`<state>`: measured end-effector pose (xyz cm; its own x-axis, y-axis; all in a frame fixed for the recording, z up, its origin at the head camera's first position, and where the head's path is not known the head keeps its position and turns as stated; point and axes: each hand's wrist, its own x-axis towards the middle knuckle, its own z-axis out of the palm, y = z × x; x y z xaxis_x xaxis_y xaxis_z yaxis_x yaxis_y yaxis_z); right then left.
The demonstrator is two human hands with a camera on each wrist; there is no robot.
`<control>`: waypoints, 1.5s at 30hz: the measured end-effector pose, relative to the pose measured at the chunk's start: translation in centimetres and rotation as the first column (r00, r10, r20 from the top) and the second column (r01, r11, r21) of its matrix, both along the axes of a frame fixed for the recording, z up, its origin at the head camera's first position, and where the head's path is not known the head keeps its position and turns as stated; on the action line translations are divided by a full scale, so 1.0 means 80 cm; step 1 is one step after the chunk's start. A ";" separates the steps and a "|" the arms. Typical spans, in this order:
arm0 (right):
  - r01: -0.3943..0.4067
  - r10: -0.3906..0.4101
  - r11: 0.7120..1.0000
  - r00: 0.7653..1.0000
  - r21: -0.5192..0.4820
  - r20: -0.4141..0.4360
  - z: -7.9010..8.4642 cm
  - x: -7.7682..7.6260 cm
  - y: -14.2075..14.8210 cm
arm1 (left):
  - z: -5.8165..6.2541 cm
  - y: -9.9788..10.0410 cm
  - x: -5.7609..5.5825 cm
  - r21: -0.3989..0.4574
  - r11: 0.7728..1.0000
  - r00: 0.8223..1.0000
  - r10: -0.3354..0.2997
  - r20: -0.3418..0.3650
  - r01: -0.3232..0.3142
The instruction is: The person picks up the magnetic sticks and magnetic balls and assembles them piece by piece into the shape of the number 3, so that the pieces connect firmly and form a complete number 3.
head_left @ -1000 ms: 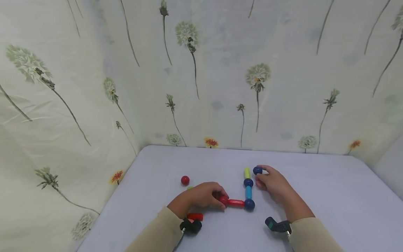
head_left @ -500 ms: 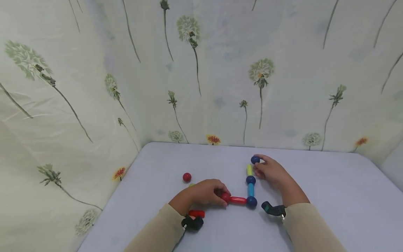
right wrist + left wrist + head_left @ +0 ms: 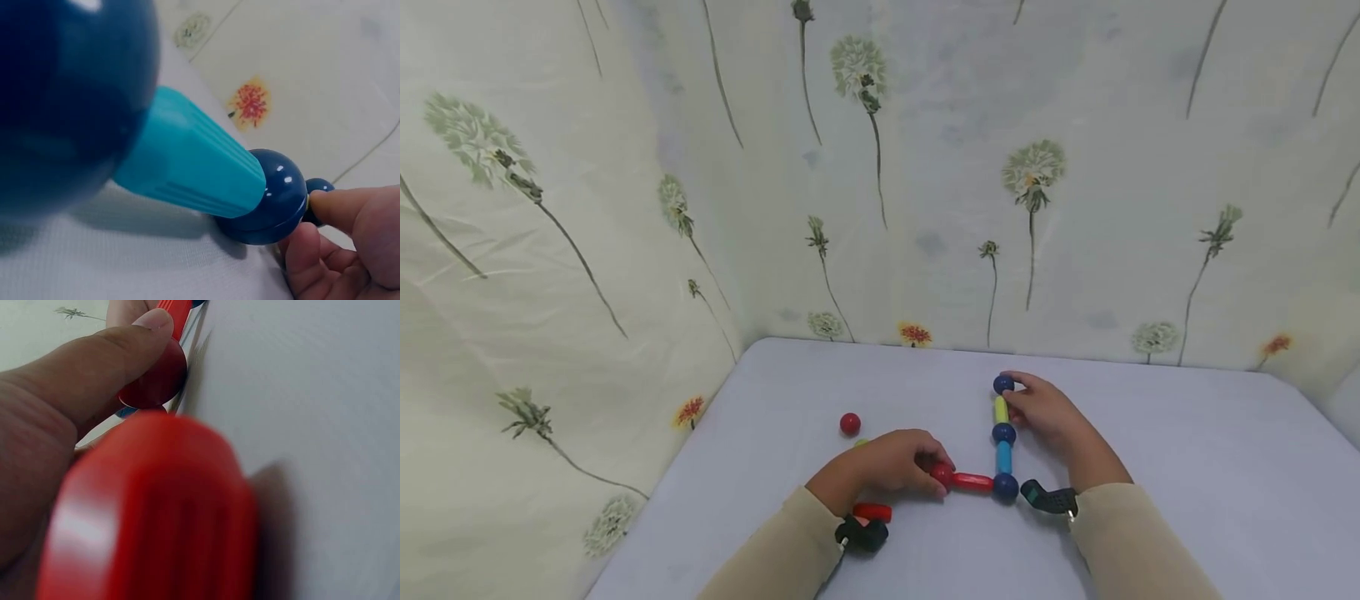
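My left hand [image 3: 891,462] grips a red ball [image 3: 942,476] between thumb and fingers. A red rod [image 3: 973,482] runs right from it to a dark blue ball [image 3: 1006,488]. From that corner a light blue rod [image 3: 1004,457] leads away to another blue ball [image 3: 1003,433], followed by a yellow-green rod [image 3: 1001,408]. At the rod's far end my right hand [image 3: 1047,408] pinches a third blue ball [image 3: 1003,384], which lines up with the rod. In the right wrist view, the nearer blue ball [image 3: 265,197] partly covers this held ball [image 3: 319,185].
A loose red ball [image 3: 850,423] lies on the white table [image 3: 1187,467] beyond my left hand. Part of a yellow-green piece [image 3: 861,442] shows behind that hand. Close to my left wrist lies a loose red rod [image 3: 873,512]. A flower-printed cloth [image 3: 940,208] hangs behind the table.
My right hand has carried the blue ball from the right of the yellow-green rod round to its far end. My left hand keeps its grip on the red ball.
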<state>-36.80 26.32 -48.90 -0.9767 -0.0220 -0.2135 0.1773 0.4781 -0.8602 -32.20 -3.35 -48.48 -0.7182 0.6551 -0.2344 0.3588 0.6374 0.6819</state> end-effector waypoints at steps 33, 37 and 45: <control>0.056 -0.055 0.997 0.998 0.047 -0.015 -0.007 0.000 -0.002 | -0.001 -0.001 -0.002 -0.014 1.000 1.000 -0.014 -0.013 0.014; 0.043 -0.042 0.997 0.999 0.057 -0.019 -0.011 0.001 0.002 | 0.001 0.000 -0.001 -0.022 1.000 1.000 -0.021 -0.013 0.020; 0.016 -0.014 0.998 1.000 0.063 -0.019 -0.013 0.000 0.010 | 0.008 0.004 0.000 -0.083 0.995 0.997 -0.058 -0.045 0.055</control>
